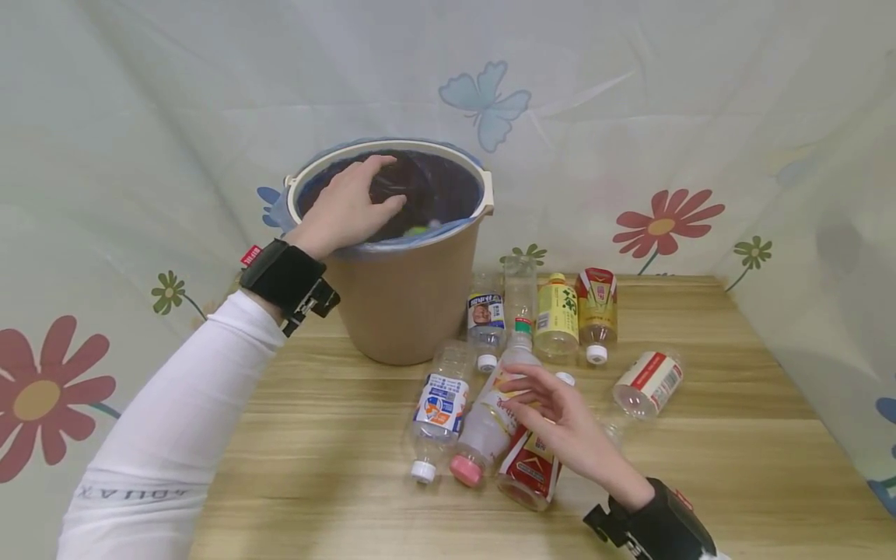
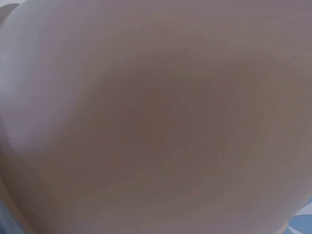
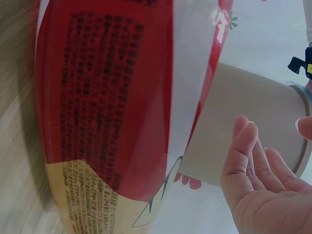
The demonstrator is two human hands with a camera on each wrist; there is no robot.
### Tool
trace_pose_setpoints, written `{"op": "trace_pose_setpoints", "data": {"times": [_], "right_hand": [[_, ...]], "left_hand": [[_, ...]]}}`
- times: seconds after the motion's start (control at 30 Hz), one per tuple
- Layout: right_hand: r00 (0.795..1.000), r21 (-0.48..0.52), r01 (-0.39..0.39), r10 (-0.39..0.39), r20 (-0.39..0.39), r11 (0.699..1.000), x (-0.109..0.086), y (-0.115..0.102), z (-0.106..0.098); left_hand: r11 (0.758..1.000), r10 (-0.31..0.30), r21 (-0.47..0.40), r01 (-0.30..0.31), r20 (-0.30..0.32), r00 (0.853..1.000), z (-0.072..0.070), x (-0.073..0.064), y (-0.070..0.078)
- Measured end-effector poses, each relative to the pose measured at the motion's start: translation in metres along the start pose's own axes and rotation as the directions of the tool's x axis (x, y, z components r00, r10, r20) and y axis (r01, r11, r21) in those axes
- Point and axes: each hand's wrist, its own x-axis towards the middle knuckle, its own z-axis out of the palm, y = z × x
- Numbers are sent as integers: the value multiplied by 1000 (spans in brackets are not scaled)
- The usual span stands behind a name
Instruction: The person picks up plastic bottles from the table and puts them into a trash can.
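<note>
My left hand (image 1: 350, 204) is over the mouth of a tan trash bin (image 1: 413, 303) lined with a blue bag, fingers and thumb spread with nothing between them. The left wrist view is filled by a blurred tan surface. Over a group of plastic bottles hovers my right hand (image 1: 560, 424), its fingers loosely bent and empty. Beneath it lie a red-labelled bottle (image 1: 530, 470) and a frosted bottle with a pink cap (image 1: 483, 428). Close in the right wrist view, a red-and-yellow label (image 3: 107, 107) stands beside the right hand (image 3: 265, 195).
Left of the frosted bottle lies a clear bottle (image 1: 439, 408) with a white cap. Behind are a blue-labelled bottle (image 1: 486, 315), a yellow-labelled bottle (image 1: 558, 317) and a red-and-gold bottle (image 1: 597, 311). Another bottle (image 1: 649, 383) lies at right on the wooden table (image 1: 756, 467). A floral curtain (image 1: 560, 155) hangs behind.
</note>
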Motion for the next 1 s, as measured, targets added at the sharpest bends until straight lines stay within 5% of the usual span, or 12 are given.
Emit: {"op": "trace_pose_setpoints", "data": {"times": [0.2,0.37,0.47,0.67,0.73,0.77,0.83,1.0], "right_hand": [[1000,-13,10,-10,-10,1000,-2,0,-3],[998,-24,50,-51,-33,998,-3,0,-7],[997,-5,65,-65,-47,998,-4,0,-10],[993,65,80,-74,-91,995,-5,0,-13],[992,78,79,-71,-102,994,-6,0,-13],[992,85,78,-69,-105,993,-6,0,-13],[992,95,72,-61,-109,993,-6,1,-13],[991,85,50,-39,-125,995,-7,2,-12]], "left_hand": [[993,39,-101,-59,-189,981,0,-9,1],[981,129,-88,-172,-369,920,5,-26,5],[963,217,-40,-266,-472,854,12,-40,8],[875,452,165,-454,-613,648,31,-70,20],[849,501,214,-483,-617,607,40,-81,25],[842,512,221,-493,-613,601,45,-87,27],[841,514,208,-500,-598,615,56,-98,30],[876,450,122,-467,-556,699,84,-118,31]]}}
